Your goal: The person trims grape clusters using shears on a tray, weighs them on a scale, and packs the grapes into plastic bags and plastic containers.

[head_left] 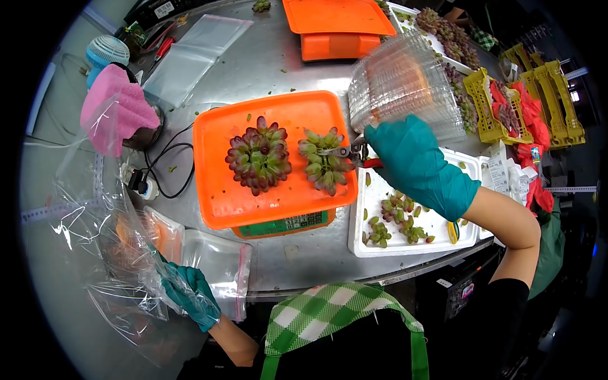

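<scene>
My right hand [421, 164], in a teal glove, is closed round red-handled pruning shears [354, 153]. The shears' tips touch a small green-pink succulent [325, 161] at the right side of an orange scale tray [272, 212]. A larger purple-green succulent [258, 156] lies left of it on the same tray. At the lower left, my left hand [191, 294], also gloved in teal, has its fingers closed on a clear plastic bag [130, 266], partly hidden under the film.
A white foam tray [392, 247] holds loose succulent pieces. Stacked clear plastic trays [411, 88], a second orange scale [339, 25], yellow crates [551, 101], flat clear bags [209, 253], a pink cloth [114, 111], a blue fan [107, 50] and a black cable [171, 152] surround the work area.
</scene>
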### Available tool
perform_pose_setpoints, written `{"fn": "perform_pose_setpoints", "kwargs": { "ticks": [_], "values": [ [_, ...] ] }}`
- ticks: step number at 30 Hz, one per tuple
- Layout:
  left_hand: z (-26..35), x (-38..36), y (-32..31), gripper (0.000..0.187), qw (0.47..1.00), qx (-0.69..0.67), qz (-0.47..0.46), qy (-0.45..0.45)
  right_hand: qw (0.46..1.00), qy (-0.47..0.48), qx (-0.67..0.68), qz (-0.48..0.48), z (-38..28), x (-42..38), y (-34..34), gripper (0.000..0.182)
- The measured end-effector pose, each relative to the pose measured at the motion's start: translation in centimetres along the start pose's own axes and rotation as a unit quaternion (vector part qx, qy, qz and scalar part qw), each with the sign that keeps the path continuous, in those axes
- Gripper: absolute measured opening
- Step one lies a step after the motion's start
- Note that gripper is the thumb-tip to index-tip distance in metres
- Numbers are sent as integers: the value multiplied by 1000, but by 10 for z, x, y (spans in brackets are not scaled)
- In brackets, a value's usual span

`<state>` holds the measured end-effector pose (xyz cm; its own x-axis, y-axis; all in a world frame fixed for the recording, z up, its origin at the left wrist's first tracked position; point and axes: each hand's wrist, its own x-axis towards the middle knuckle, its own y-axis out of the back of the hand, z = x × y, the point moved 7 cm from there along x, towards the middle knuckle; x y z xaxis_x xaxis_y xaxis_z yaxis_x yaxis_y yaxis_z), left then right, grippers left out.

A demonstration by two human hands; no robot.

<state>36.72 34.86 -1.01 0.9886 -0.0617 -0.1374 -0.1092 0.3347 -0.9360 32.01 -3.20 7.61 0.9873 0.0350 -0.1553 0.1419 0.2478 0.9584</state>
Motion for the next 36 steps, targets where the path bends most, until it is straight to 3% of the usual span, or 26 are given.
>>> {"fn": "perform_pose_setpoints", "kwargs": {
  "ticks": [2, 8, 11, 14, 17, 20, 26, 35, 36],
  "values": [
    [-1, 1, 0, 60, 1000, 3, 2, 4, 999, -14, -22, -36, -1, 1, -2, 43],
    [-8, 3, -2, 60, 1000, -7, 24, 5, 1000, 0, -8, 5, -2, -1, -3, 44],
    [-5, 6, 6, 46, 999, -4, -29, 28, 999, 0, -52, 0, -1, -4, -7, 42],
    [-4, 6, 7, 46, 999, 1, -28, 29, 997, 21, -33, 65, -7, -6, 11, 37],
    [-8, 6, 5, 47, 999, -18, -24, 27, 994, 41, -102, 9, -13, 0, 13, 32],
    [-9, 3, 0, 58, 999, -44, 27, 5, 990, 42, -131, 41, -15, -2, 23, 28],
    [0, 3, 15, 57, 1000, -21, 11, 8, 999, 4, -16, 48, -9, -2, 18, 29],
    [1, 4, 17, 56, 1000, -21, 4, 16, 999, -21, -37, -22, -4, -3, -5, 31],
    [0, 4, 16, 45, 1000, -15, 4, 18, 999, -24, -38, -19, -4, -3, -6, 32]
  ]
}}
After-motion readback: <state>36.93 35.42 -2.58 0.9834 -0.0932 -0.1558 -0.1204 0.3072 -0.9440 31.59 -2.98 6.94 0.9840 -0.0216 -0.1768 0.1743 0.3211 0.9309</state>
